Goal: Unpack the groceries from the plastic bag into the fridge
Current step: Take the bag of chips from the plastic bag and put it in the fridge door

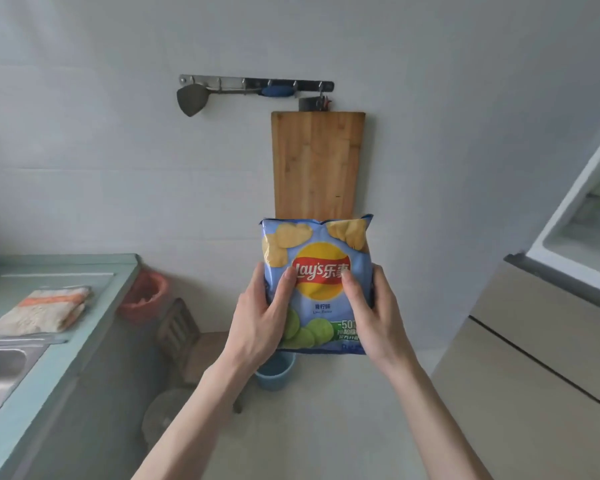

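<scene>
Before pale kitchen tiles [118, 133], both hands (left [260, 317], right [374, 313]) grip my puffy blue crisp packet [317, 282], next swinging right into the open white fridge [575, 230].

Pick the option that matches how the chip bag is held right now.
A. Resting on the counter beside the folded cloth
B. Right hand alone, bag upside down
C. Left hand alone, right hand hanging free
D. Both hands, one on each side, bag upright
D: the left hand and right hand grip opposite sides of the chip bag, whose logo reads upright.
</scene>
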### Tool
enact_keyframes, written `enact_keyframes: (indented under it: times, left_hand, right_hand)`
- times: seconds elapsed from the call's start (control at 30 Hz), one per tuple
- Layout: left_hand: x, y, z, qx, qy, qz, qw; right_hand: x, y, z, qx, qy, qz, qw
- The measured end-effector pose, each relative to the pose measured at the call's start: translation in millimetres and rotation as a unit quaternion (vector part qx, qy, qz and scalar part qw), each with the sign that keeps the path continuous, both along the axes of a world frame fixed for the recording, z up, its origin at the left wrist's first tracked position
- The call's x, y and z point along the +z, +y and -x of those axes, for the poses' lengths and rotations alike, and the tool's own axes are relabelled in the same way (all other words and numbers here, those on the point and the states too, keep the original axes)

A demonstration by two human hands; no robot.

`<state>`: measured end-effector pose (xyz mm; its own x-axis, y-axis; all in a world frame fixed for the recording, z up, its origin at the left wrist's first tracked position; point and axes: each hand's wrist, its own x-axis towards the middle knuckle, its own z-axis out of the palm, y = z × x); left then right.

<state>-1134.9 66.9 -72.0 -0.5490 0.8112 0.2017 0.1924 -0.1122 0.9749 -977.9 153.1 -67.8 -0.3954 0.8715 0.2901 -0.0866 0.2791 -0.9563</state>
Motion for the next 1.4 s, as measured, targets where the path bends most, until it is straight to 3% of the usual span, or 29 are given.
enact_keyframes:
  times: [0.7,1.1,1.4]
  left_hand:
    - [16.4,251.0,19.8,-0.229,0.042,-0.002,0.972]
    - [18.9,321.5,-48.9,-0.317,0.067,-0.013,0.946]
    - [25.2,367.2,-133.9,-0.399,0.025,-0.025,0.916]
  right_hand:
    - [21.2,165.1,-1.0,-0.227,-0.012,0.013,0.974]
    - [18.3,196.6,-61.4,-0.346,0.026,0.007,0.938]
    - [23.9,219.6,-138.1,-0.405,0.027,0.002,0.914]
